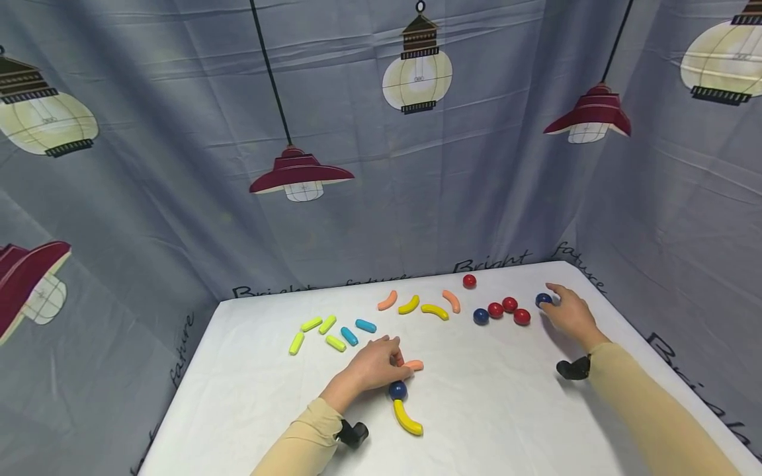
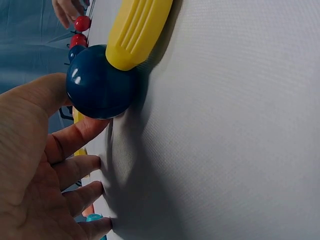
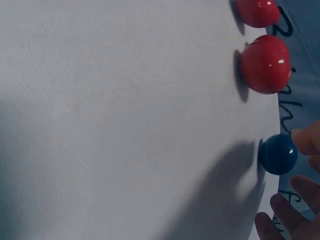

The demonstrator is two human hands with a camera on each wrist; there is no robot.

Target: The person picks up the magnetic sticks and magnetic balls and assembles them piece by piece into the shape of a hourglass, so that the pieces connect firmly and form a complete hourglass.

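Note:
In the head view my left hand (image 1: 375, 365) is low over the table, its thumb and index finger about one end of an orange curved piece (image 1: 415, 365). A dark blue ball (image 1: 397, 390) sits just in front of the thumb, against the end of a ridged yellow curved piece (image 1: 407, 419). The ball hides the thumb and index tips in the left wrist view; the other fingertips reach the table. At the far right, my right hand (image 1: 571, 316) is beside another dark blue ball (image 3: 278, 154). Its thumb is at the ball's edge, with the other fingers spread apart.
Several red balls (image 1: 495, 310) and a dark blue ball (image 1: 481, 317) lie left of my right hand. Yellow curved pieces (image 1: 409, 305) and orange ones (image 1: 387, 300) lie mid-back. Lime sticks (image 1: 311, 324) and blue sticks (image 1: 349, 336) are at left. A printed curtain (image 1: 357, 231) surrounds the white table (image 1: 476, 410).

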